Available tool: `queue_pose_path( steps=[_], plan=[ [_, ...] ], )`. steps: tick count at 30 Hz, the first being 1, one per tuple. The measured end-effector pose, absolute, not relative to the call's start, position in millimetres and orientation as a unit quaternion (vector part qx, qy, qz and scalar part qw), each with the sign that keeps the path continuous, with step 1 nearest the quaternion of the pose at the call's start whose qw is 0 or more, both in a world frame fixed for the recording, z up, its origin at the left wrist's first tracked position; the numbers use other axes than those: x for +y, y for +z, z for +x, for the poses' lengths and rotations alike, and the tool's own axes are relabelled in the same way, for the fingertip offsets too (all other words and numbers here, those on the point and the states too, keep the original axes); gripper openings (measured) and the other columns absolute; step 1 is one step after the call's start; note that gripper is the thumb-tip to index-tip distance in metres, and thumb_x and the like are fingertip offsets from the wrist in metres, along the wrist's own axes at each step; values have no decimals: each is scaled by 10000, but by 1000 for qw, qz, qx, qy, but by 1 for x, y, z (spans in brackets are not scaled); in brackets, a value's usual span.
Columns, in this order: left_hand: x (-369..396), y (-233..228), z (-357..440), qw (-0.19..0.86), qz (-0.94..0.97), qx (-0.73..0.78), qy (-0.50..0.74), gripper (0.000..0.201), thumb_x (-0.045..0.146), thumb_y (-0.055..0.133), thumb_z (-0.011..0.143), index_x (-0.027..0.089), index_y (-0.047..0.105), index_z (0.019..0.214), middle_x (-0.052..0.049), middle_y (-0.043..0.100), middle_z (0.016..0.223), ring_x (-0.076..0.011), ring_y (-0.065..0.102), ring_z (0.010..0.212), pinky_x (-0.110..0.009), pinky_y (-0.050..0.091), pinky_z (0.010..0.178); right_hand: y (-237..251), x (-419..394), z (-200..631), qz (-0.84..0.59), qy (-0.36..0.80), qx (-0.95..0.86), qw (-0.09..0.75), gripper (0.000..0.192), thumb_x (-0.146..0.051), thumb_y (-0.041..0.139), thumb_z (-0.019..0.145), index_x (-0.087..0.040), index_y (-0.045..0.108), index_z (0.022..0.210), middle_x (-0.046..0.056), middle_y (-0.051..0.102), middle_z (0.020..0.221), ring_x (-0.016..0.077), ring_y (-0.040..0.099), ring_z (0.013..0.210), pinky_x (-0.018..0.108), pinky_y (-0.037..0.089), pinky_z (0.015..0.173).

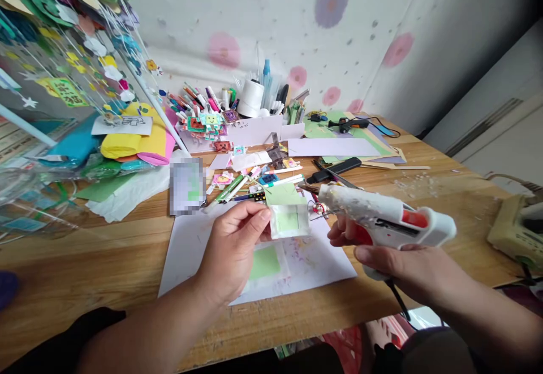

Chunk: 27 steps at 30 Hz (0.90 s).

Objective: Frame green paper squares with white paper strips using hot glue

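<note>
Between thumb and fingers, my left hand (231,249) pinches a small green paper piece with a white border (291,221), held up above the table. My right hand (394,261) is wrapped around the handle of a white hot glue gun (373,210). The gun's tip points left, close to the upper part of the paper piece. Beneath both hands lies a large white sheet (190,249) with coloured smudges. A green rectangle with a pale border (266,263) rests on that sheet, partly hidden by my left hand.
Pens, scraps and a black-handled tool (339,169) lie behind the sheet. A pen organizer (254,130) stands at the back. Paper sheets (335,146) are stacked at the back right. Hanging paper decorations (80,63) fill the left. A power strip (515,227) sits at the right edge.
</note>
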<state>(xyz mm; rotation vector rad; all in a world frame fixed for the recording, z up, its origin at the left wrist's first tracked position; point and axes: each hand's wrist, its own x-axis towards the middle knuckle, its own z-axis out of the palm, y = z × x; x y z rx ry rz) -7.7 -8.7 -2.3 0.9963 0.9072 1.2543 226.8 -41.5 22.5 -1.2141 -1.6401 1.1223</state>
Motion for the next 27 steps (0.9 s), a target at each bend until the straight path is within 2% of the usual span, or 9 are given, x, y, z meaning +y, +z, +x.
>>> queue_pose_path(
  steps=[3,8,10,12,14,19,22,27],
  plan=[
    [-9,-3,-9,587,435,406,549,89,266,672,778,190,665,731,18,585,680,-106,515,647,-234,461,613,22,-46,224,-479,397,-689,372,137,-330,673,774,-299,648,906,5,724,874,211,693,816,291,590,704],
    [-9,-5,-12,539,481,420,550,76,267,655,805,198,675,779,17,604,710,-110,528,678,-230,443,631,28,-51,223,-465,227,-786,337,397,-302,661,779,-368,603,1166,17,686,1149,271,656,1010,404,566,843],
    [-9,-5,-13,530,497,412,550,72,266,648,814,207,675,783,21,602,708,-115,536,697,-229,443,642,33,-50,219,-435,215,-817,310,444,-256,623,805,-386,569,1226,-4,662,1202,267,636,1053,404,550,879],
    [-10,-5,-13,526,506,406,550,76,266,639,824,212,675,784,24,600,706,-113,536,704,-224,440,646,37,-48,215,-425,221,-829,290,457,-220,591,817,-374,560,1246,-8,651,1217,259,641,1043,375,563,851],
    [-10,-5,-13,524,511,403,549,79,265,636,829,215,673,779,27,598,706,-109,528,697,-218,434,642,40,-48,212,-437,222,-825,281,430,-211,581,812,-340,585,1223,5,661,1187,262,652,1015,355,580,796],
    [-10,-5,-13,522,520,401,545,93,264,635,831,217,663,755,32,579,694,-102,500,674,-210,424,625,44,-49,209,-457,204,-821,275,259,-200,573,797,-305,674,1012,6,719,961,262,681,916,349,590,720],
    [-10,-5,-13,525,518,401,544,96,268,635,831,220,660,752,35,573,689,-99,494,666,-205,423,621,46,-49,208,-455,196,-823,277,289,-193,568,789,-316,670,1031,3,724,907,265,689,879,348,588,679],
    [-10,-4,-13,527,531,393,535,106,267,630,836,219,663,747,33,582,697,-96,502,670,-201,421,623,47,-47,206,-441,187,-832,280,330,-170,560,783,-324,656,1058,-6,718,908,260,684,877,357,575,725]
  ],
)
